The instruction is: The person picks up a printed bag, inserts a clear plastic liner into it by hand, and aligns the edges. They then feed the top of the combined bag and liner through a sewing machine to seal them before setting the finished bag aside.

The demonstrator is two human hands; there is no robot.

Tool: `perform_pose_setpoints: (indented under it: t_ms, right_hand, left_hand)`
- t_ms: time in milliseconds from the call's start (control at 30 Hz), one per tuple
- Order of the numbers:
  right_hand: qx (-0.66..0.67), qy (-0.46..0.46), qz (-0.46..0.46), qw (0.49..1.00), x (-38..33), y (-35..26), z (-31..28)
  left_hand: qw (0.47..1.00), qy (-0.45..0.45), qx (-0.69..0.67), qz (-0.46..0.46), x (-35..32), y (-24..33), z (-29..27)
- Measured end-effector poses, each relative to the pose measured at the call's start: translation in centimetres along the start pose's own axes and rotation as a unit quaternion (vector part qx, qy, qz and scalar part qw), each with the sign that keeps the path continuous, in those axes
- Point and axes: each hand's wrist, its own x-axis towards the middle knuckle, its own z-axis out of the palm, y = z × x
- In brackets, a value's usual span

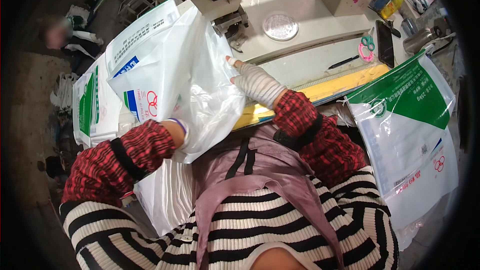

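Observation:
A white, partly see-through plastic bag (200, 65) with blue and red print spreads before me, its upper end close under the sewing machine's head (232, 22). My left hand (177, 131) reaches in under the bag's plastic; the wrist shows, while the fingers are hidden by the film. At the bag's right edge, my right hand (257, 83), wrapped in a pale striped covering with bare fingertips, closes on the plastic. Behind the bag, at the left, lies a stack of printed white and green bags (95, 95).
Green-and-white printed bags (410, 120) hang at the right edge of the table. A yellow strip (330, 86) lines the table's front. Pink-and-green scissors (367, 47), a black pen (344, 62) and a phone (384, 42) lie at the right. A person (75, 40) is at the far left.

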Motion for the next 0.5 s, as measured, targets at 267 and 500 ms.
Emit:
perform_pose_setpoints:
  t_ms: [267, 500]
  right_hand:
    - [-0.075, 0.021, -0.048, 0.996, -2.7, -1.4, 1.6]
    - [-0.395, 0.055, 0.000, 0.917, -4.3, -4.1, 4.2]
  left_hand:
    - [0.932, -0.163, -0.284, 0.155, -3.3, 4.1, -1.6]
    - [0.956, -0.195, 0.096, 0.196, -6.0, 2.5, -4.0]
